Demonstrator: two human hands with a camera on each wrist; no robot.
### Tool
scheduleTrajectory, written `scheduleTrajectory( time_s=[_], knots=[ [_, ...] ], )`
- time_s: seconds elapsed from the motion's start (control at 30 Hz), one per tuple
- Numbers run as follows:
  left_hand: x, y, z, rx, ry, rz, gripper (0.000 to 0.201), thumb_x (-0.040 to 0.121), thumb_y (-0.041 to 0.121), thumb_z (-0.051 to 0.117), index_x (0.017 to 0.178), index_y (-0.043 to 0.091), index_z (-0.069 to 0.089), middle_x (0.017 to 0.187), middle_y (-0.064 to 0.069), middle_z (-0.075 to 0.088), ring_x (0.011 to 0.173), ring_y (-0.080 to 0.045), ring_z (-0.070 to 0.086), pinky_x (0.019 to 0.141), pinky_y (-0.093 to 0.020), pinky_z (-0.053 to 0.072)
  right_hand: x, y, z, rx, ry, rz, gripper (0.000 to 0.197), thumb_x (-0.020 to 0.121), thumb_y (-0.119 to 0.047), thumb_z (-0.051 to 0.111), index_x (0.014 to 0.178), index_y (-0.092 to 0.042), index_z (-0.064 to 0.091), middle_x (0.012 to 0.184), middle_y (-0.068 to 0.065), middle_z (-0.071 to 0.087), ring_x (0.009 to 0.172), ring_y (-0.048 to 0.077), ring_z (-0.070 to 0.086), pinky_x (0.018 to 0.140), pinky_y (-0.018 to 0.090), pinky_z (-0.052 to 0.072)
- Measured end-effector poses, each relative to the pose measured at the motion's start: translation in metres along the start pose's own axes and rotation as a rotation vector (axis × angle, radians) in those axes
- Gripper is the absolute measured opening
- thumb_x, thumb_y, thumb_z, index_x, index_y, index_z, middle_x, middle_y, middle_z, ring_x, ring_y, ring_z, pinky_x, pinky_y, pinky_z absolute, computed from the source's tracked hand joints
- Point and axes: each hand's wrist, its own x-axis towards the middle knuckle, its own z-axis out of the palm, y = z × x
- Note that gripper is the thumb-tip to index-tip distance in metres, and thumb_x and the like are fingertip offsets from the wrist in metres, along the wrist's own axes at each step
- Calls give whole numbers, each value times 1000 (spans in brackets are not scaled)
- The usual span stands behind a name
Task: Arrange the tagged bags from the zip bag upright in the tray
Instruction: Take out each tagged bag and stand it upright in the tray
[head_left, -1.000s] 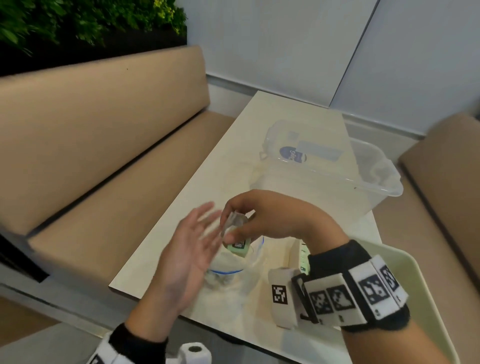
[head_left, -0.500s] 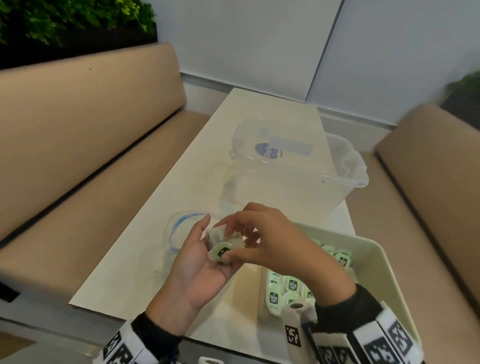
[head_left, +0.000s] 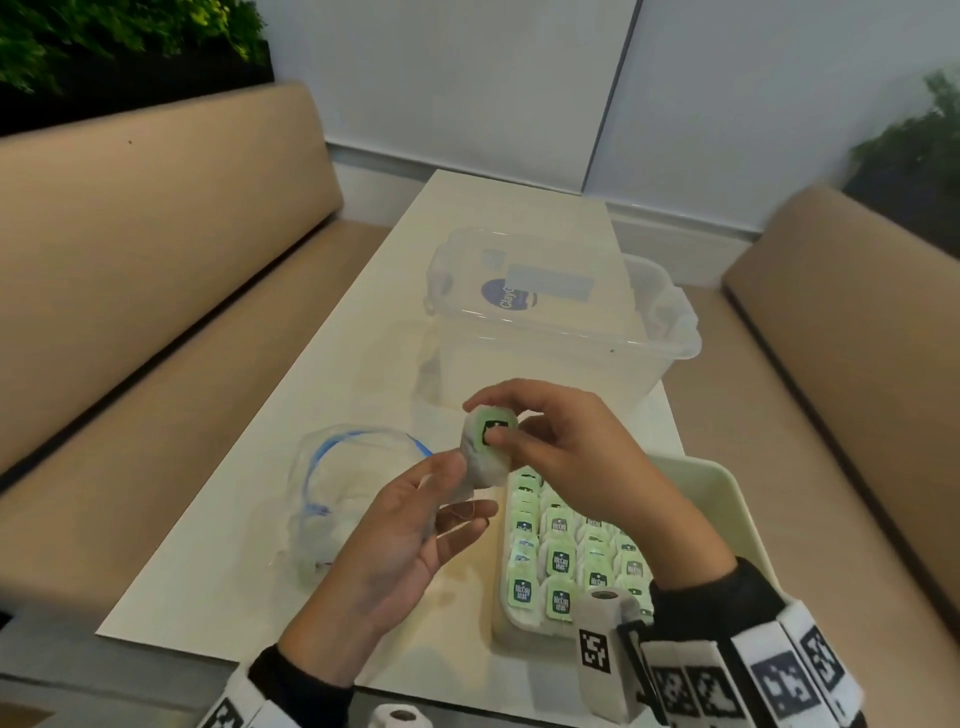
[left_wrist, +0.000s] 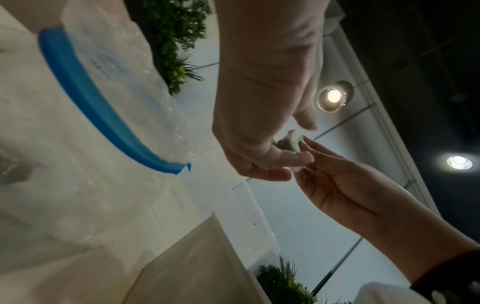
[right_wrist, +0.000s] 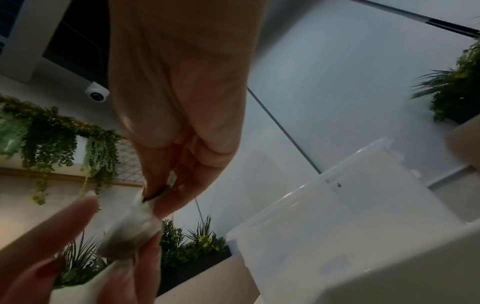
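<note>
Mid-transfer: tagged bag (head_left: 485, 447) held at frame centre above the tabletop (head_left: 332, 364), right hand (head_left: 566, 452) fingers pinching its tag, left hand (head_left: 410, 525) fingers clamped on its pouch (zip bag (head_left: 343, 488) lower left); next move probably calls for seating it upright in the tray (head_left: 727, 499), lower right.

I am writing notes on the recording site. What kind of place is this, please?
Probably a cafe or lounge seating booth, not a workshop. A long pale table stands between two tan padded benches, green plants grow in a planter behind the bench, and recessed ceiling lights show overhead.
</note>
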Motion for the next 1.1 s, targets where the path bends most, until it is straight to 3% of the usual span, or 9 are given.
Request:
scheduleTrajectory(
  time_s=[0.1, 0.17, 0.27, 0.33, 0.53, 0.73, 0.93, 1.03, 1.1],
  knots=[
    [0, -7, 3, 150, 0, 104, 22, 61, 20, 71, 82, 12, 73, 74, -8, 65, 59, -14, 62, 54, -20, 53, -3, 0, -4, -72, 14, -49, 20, 91, -8, 57, 98, -22, 70, 95, -8, 71, 82, 5, 64, 72, 20, 53],
    [0, -10, 5, 229, 37, 210, 20, 61, 18, 72, 80, 17, 74, 68, -4, 63, 55, -13, 59, 56, -20, 52, -4, 0, -6, -75, 38, -83, 18, 91, -11, 58, 95, -22, 72, 95, -9, 69, 83, 3, 62, 70, 17, 50],
    [-1, -9, 6, 344, 102, 398, 35, 65, 13, 72, 99, 21, 68, 65, 1, 63, 53, -12, 59, 56, -20, 52, -7, 1, -10, 46, 56, -117, 19, 89, -8, 61, 92, -24, 71, 92, -4, 65, 82, 8, 63, 73, 20, 52],
    [-4, -6, 7, 440, 120, 500, 29, 65, 18, 73, 94, 21, 70, 64, 1, 65, 52, -12, 59, 55, -19, 51, -9, 1, -14, 123, 44, -115, 19, 88, -5, 61, 90, -22, 69, 87, -6, 67, 77, 10, 62, 74, 23, 53],
    [-5, -1, 4, 462, 130, 560, 41, 60, 16, 76, 99, 26, 70, 67, 3, 62, 52, -12, 58, 54, -19, 51, -10, -1, -21, 90, 51, -148, 13, 86, -8, 64, 86, -20, 69, 83, -7, 67, 81, 9, 62, 75, 35, 53],
    [-8, -4, 10, 536, 94, 486, 21, 62, 23, 73, 81, 14, 72, 59, -2, 64, 47, -11, 56, 52, -17, 48, -11, -18, -29, -126, -17, -190, 7, 83, -11, 69, 85, -17, 68, 80, -6, 69, 76, 8, 65, 74, 29, 55],
    [-2, -20, 15, 479, 35, 278, 26, 63, 24, 73, 85, 9, 72, 59, -4, 61, 51, -12, 56, 55, -19, 50, -6, -31, -47, -453, -141, -215, 18, 79, -1, 67, 77, -18, 67, 71, -17, 63, 68, 5, 64, 69, 25, 53],
    [5, -20, 12, 257, -6, 77, 32, 65, 15, 70, 96, 7, 68, 69, -7, 64, 59, -13, 62, 59, -18, 54, -10, -23, -72, -602, -179, -128, 21, 82, -1, 64, 81, -19, 74, 85, -10, 68, 74, 6, 62, 73, 20, 50],
    [9, -16, 6, 62, 12, -33, 30, 72, 6, 66, 101, 2, 64, 74, -11, 70, 67, -17, 69, 62, -19, 57, -15, -11, -91, -719, -248, -30, 23, 86, -4, 60, 86, -22, 74, 93, -10, 68, 74, 0, 59, 72, 11, 46]
  ],
)
